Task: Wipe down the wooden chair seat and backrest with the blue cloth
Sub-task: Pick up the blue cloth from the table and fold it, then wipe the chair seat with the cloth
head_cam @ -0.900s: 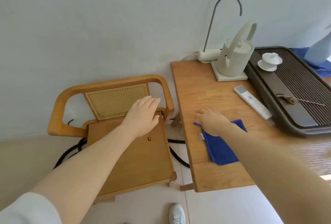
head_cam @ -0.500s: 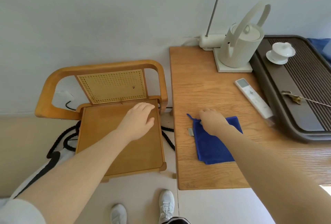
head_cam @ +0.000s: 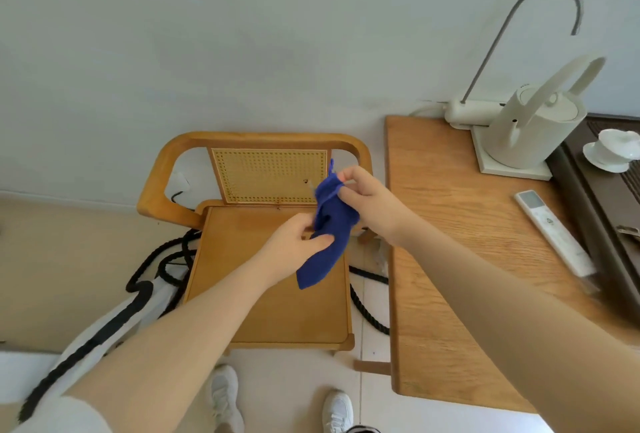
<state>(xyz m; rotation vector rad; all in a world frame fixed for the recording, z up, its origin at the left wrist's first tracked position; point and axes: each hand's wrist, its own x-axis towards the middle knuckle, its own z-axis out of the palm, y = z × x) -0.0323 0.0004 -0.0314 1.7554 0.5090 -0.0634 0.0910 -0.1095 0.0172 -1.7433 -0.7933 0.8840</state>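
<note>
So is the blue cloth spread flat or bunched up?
Bunched. The blue cloth hangs crumpled over the wooden chair seat, pinched by the right hand on top and the left hand mid-cloth.

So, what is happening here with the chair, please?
A person holds the blue cloth in both hands above the wooden chair. The right hand pinches its top and the left hand grips the middle. The cloth hangs in the air; wiping has not begun. A kettle stands on the table.
</note>
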